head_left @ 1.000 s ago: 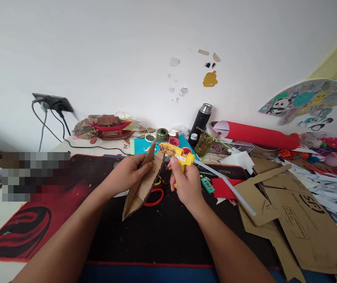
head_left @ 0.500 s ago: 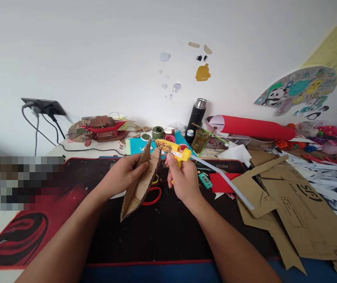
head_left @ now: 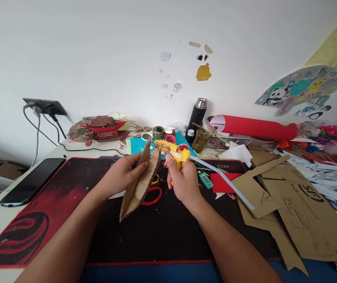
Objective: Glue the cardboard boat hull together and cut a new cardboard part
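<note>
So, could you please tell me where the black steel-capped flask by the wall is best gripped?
Grip the black steel-capped flask around its mid-body, coming from the front-left: it stands upright, and a green glass and red paper roll crowd its right.

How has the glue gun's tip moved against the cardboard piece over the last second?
Yes. The glue gun tip has slid left along the top of the cardboard piece, from its right flap to between the two flaps. The right hand grips it; the left hand holds the cardboard.

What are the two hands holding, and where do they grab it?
The left hand holds a folded cardboard piece by its upper edge. The right hand holds a yellow glue gun by its handle.
</note>
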`<state>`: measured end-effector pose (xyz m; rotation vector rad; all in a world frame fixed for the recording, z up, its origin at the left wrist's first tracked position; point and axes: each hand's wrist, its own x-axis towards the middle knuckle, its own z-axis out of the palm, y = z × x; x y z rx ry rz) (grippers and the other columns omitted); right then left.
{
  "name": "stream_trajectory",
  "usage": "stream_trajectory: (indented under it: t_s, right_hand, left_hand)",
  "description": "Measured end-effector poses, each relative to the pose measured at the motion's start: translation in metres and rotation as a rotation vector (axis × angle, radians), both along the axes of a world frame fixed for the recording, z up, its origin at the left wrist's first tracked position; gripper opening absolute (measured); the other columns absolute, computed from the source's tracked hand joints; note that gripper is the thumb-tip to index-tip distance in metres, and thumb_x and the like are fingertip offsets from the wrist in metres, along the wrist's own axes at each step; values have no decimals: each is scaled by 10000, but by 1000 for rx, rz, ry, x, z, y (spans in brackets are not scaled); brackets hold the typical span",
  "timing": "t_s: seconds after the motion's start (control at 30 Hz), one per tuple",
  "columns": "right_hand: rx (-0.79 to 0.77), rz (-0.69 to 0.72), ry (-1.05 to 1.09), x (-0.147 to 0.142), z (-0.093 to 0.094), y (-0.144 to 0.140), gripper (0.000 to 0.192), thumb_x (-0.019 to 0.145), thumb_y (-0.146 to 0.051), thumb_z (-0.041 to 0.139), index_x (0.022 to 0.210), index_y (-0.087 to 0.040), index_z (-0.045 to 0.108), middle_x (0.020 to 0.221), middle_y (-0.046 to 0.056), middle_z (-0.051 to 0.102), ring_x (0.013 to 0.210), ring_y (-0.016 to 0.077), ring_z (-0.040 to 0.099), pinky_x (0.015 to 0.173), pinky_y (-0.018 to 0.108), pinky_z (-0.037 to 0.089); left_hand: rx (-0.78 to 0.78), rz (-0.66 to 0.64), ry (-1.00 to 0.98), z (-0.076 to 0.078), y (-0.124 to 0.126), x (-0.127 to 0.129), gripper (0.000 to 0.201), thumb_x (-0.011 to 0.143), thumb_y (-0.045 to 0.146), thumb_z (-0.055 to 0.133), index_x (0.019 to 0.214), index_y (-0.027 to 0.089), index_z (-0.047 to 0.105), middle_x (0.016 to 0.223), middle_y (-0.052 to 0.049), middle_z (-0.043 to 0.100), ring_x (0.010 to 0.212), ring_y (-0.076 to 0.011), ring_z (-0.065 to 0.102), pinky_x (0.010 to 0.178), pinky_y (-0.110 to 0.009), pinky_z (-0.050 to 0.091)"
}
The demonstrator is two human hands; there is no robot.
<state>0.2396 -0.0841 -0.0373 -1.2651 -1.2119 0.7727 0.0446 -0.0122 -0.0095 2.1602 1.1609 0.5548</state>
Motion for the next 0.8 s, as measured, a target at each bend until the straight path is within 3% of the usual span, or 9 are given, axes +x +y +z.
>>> stream_trajectory:
  t_s: [0.8]
  right_hand:
    - [0, -19, -10, 1, 0, 0, 554, 1027, -703, 529, 738, -237, 611, 390, -42, 499, 333, 139, 498, 385, 253, 359]
  left_hand:
    - [-15, -3, -1, -1, -1, -1, 442, 991, 594, 501, 1025, 215, 726, 908, -30, 767, 832, -264, 680, 735, -332, 496]
